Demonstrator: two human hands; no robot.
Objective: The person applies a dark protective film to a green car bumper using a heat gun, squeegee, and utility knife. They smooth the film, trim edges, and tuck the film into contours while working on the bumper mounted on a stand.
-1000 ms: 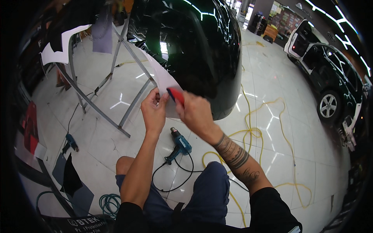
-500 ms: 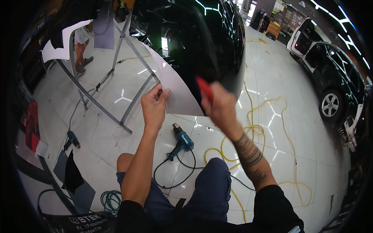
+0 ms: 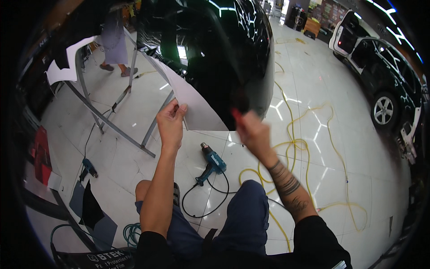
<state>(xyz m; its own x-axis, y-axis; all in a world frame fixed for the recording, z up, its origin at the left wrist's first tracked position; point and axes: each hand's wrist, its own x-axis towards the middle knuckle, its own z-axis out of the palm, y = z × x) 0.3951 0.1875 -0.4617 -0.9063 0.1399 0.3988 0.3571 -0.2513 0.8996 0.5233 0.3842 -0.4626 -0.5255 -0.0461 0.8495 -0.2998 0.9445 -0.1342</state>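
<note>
Sheet [image 3: 204, 114] pinched by the left hand [image 3: 170, 122] may rip beside its fingers [image 3: 169, 106] if the right hand [image 3: 255, 134], gripping a red tool [image 3: 237, 116], pushes hard.

Bright indoor light; strip lights [image 3: 396, 36] at upper right. Branching glare hits the glossy dark panel [image 3: 210, 58] and white floor [image 3: 376, 179]. Right hand [image 3: 254, 133] and red tool [image 3: 237, 117] are motion-blurred, left hand [image 3: 170, 120] sharper. Fisheye bends straight edges; rim vignettes to black.
</note>
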